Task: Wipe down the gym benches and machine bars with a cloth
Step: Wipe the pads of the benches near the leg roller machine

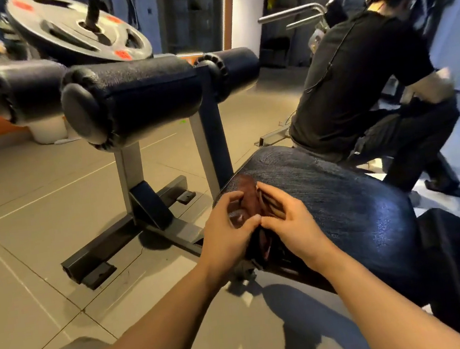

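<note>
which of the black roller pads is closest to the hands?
The front roller pad, on the nearer upright post just ahead of the bench pad. The left roller pad and the right roller pad sit farther back on the frame.

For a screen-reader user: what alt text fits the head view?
Both hands, left hand and right hand, hold a brown cloth on the end of a black padded bench. Black roller pads stand ahead; another person crouches beyond.

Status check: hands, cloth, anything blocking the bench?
Left hand and right hand both grip brown cloth on bench pad. Second person seated at far end.
</note>
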Tool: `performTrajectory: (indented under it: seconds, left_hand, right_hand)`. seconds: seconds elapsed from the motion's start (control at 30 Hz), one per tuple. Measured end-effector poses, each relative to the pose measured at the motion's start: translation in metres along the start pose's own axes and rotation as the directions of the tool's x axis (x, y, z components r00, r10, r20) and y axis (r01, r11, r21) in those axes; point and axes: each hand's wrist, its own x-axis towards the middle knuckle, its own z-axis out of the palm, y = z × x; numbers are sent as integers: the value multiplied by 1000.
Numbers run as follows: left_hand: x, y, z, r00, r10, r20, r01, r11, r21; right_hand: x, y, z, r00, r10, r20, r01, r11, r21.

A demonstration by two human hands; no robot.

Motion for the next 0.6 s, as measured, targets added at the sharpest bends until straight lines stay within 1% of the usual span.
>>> performTrajectory:
  seconds: [0.13,0.2,0.23,0.33,0.4,0.47,0.5,0.57,0.6]
  left_hand:
    - [4,7,9,995,30,99,-22,996,-81]
    - [6,6,14,993,31,114,-22,997,-79]
    - [7,4,17,994,25,103,-18,998,-61]
    - [13,-4,22,1000,18,6,-18,997,70]
    - [16,-10,22,997,41,-59,-27,975,222]
    - [16,-11,20,996,57,-72,-22,911,411]
    - [14,-11,20,996,83,-45,-50,868,495]
    - [7,-11,21,983,160,85,-177,748,640]
    - [4,-13,24,967,196,162,-252,655,712]
  right_hand:
    - [-2,3,-21,987,-8,-164,-7,996,-89]
    - [-1,8,-32,961,-24,-277,-16,990,-139]
    - [0,9,-39,937,-24,-350,-25,991,-135]
    - [0,11,-61,847,-26,-531,-20,997,-81]
    - [2,14,-72,808,-22,-589,-32,996,-82]
    - [3,17,-75,801,-19,-599,-53,993,-101]
    - [2,19,-74,805,-26,-592,-69,988,-136]
    - [0,19,-69,828,-54,-558,-95,967,-235]
    - [-2,18,-66,839,-67,-540,-97,958,-270]
